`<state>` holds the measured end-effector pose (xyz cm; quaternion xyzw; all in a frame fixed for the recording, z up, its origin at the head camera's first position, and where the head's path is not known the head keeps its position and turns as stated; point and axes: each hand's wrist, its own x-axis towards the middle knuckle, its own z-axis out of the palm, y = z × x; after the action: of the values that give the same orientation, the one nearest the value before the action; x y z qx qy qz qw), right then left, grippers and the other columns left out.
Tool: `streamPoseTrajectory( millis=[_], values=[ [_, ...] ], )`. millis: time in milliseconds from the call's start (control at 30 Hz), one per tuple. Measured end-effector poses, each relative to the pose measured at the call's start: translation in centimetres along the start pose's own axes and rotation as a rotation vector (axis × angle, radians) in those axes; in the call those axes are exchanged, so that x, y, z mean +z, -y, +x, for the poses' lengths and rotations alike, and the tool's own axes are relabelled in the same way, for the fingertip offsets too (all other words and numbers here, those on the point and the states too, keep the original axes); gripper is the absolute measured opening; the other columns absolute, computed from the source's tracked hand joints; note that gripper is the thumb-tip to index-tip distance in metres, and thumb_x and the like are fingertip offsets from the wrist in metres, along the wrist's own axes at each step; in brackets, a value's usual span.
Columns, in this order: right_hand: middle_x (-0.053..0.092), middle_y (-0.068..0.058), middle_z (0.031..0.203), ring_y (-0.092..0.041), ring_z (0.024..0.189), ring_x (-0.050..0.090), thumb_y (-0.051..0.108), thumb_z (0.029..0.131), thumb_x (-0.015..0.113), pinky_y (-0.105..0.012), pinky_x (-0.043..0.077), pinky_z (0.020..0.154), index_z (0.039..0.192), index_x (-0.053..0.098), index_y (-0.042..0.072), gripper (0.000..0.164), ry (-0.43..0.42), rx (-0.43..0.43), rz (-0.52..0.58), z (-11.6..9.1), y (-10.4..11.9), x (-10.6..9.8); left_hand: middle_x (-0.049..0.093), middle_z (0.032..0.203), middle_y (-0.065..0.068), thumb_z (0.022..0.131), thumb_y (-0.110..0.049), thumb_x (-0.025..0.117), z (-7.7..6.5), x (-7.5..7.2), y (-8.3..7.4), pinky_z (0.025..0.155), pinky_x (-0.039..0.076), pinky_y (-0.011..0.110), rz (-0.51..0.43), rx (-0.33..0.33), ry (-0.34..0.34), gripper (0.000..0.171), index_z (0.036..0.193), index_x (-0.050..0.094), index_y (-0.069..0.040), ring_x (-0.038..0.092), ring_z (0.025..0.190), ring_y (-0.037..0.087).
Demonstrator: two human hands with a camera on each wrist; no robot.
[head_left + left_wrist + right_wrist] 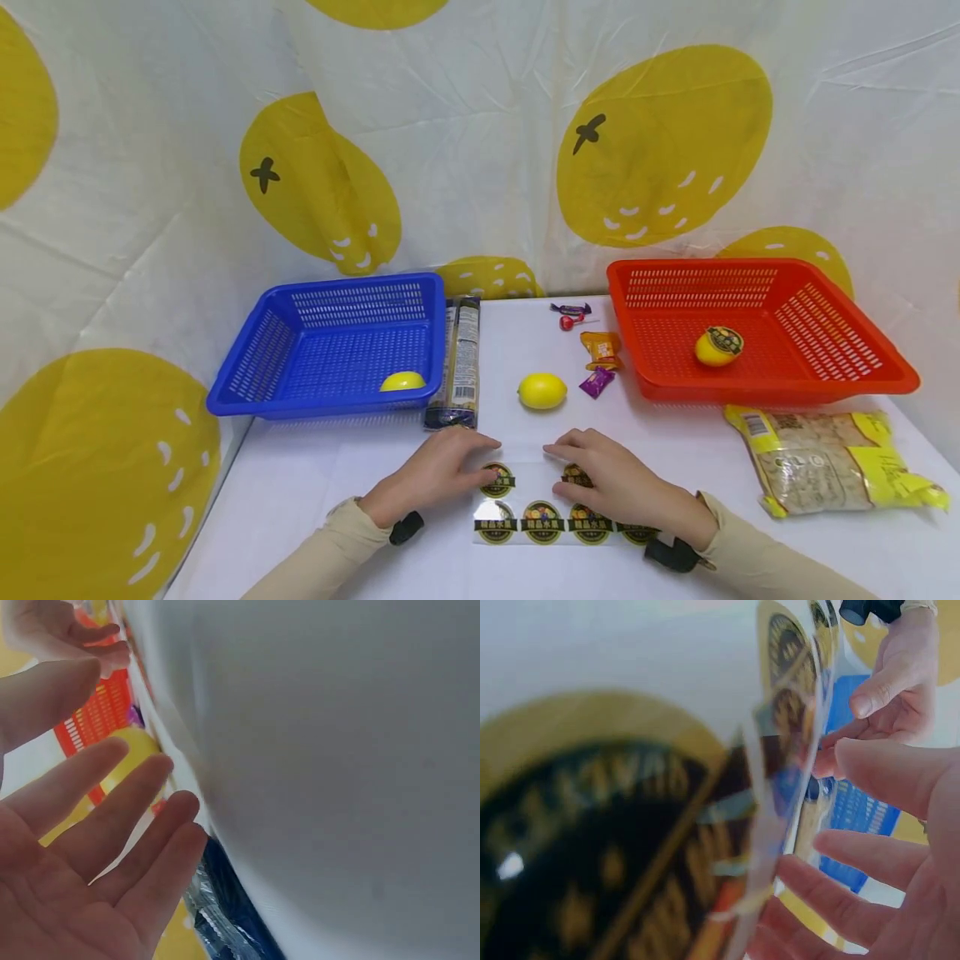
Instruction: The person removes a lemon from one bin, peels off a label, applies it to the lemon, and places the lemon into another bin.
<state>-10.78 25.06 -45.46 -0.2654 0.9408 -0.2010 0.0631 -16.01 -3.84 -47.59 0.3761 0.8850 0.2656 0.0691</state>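
A clear sheet of round black-and-gold stickers (pixel 543 523) lies on the white table between both hands. Over its left edge, my left hand (pixel 442 468) is held with relaxed, spread fingers and grips nothing; in the left wrist view, its fingers (pixel 112 814) are apart. My right hand (pixel 618 479) hovers at the sheet's right side, partly covering some stickers, its fingers loosely extended. From the right wrist, a large sticker (pixel 592 847) fills the near view beside that hand. A yellow lemon (pixel 542 391) sits just beyond the two hands.
Behind the left hand is a blue basket (pixel 255 406) with a lemon inside, beside long plastic packs (pixel 463 358). At right, a red basket (pixel 757 390) holds a stickered lemon (pixel 717 347). Several wrapped sweets (pixel 600 350) lie near it. A yellow-and-clear bag (pixel 817 467) rests in front.
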Motion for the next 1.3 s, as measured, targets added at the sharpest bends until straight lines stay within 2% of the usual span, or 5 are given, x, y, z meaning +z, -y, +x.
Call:
streamPoseTrajectory(
  millis=[133, 300, 567, 800, 1300],
  values=[
    [0.066, 0.001, 0.119, -0.013, 0.104, 0.054, 0.035, 0.092, 0.076, -0.035, 0.052, 0.088, 0.134, 0.068, 0.013, 0.048, 0.023, -0.012, -0.039, 0.5, 0.5, 0.5, 0.075, 0.12, 0.002, 0.093, -0.031, 0.075, -0.5, 0.2, 0.1, 0.1, 0.053, 0.036, 0.05, 0.015, 0.006, 0.039, 0.127, 0.071, -0.011, 0.067, 0.111, 0.019],
    [0.063, 0.003, 0.11, -0.011, 0.097, 0.05, 0.033, 0.09, 0.079, -0.03, 0.048, 0.08, 0.131, 0.07, 0.013, 0.046, 0.039, 0.001, -0.072, 0.8, 0.8, 0.8, 0.074, 0.119, -0.001, 0.093, -0.03, 0.075, -0.7, 0.5, 0.0, 0.102, 0.052, 0.036, 0.086, -0.003, 0.026, 0.038, 0.127, 0.072, -0.014, 0.064, 0.114, 0.017],
    [0.06, 0.005, 0.106, -0.011, 0.092, 0.047, 0.033, 0.089, 0.08, -0.026, 0.045, 0.075, 0.128, 0.073, 0.016, 0.043, 0.063, 0.03, -0.095, 0.8, 1.1, 0.9, 0.071, 0.109, -0.004, 0.091, -0.029, 0.077, -0.8, 0.9, -0.1, 0.089, 0.05, 0.027, 0.074, -0.014, 0.027, 0.033, 0.122, 0.075, -0.018, 0.058, 0.102, 0.01],
    [0.059, 0.005, 0.105, -0.01, 0.09, 0.046, 0.032, 0.089, 0.079, -0.024, 0.042, 0.072, 0.128, 0.073, 0.019, 0.042, 0.071, 0.038, -0.097, 0.7, 1.1, 0.9, 0.07, 0.107, -0.007, 0.092, -0.03, 0.077, -0.7, 1.0, -0.3, 0.086, 0.048, 0.024, 0.057, -0.058, 0.049, 0.03, 0.12, 0.076, -0.019, 0.054, 0.099, 0.006],
    [0.059, 0.005, 0.105, -0.01, 0.091, 0.046, 0.03, 0.089, 0.08, -0.024, 0.042, 0.072, 0.128, 0.074, 0.02, 0.04, 0.051, 0.033, -0.108, 0.6, 1.0, 1.1, 0.072, 0.1, -0.01, 0.094, -0.022, 0.073, -0.6, 1.1, 0.1, 0.086, 0.05, 0.026, 0.035, -0.015, -0.026, 0.018, 0.111, 0.079, -0.022, 0.06, 0.098, 0.007]
  ],
)
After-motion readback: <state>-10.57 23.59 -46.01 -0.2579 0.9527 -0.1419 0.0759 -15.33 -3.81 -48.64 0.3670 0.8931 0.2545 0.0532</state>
